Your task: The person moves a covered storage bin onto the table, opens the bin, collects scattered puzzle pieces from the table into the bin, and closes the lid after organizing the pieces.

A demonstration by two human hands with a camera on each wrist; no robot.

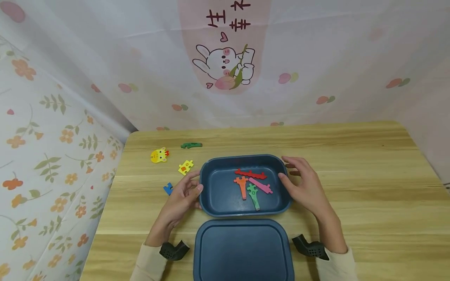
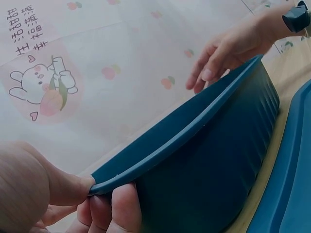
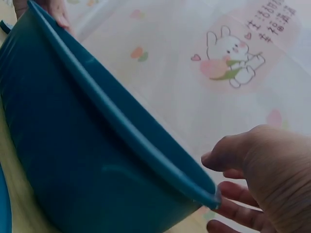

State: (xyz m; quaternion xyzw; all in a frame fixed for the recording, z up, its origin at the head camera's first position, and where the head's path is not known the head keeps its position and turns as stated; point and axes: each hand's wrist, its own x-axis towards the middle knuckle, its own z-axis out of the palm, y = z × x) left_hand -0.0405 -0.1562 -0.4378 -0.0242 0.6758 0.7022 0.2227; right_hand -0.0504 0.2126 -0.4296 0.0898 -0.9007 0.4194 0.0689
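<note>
A dark blue plastic box (image 1: 242,215) sits on the table between both hands. My left hand (image 1: 181,199) pinches its left rim; in the left wrist view the thumb (image 2: 73,187) is on top and fingers curl against the outer wall. At the right end is my right hand (image 1: 309,189), its fingers spread outside the rim and its thumb (image 3: 221,158) over the opening. Inside the box lie a red puzzle piece (image 1: 251,173), an orange one (image 1: 241,186), a pink one (image 1: 261,185) and a green one (image 1: 253,196).
A dark blue lid (image 1: 243,251) lies flat in front of the box. Left of the box are a yellow giraffe-head piece (image 1: 159,155), a yellow puzzle piece (image 1: 186,167), a dark green piece (image 1: 191,145) and a blue piece (image 1: 168,189). A printed curtain (image 1: 302,58) hangs behind the table.
</note>
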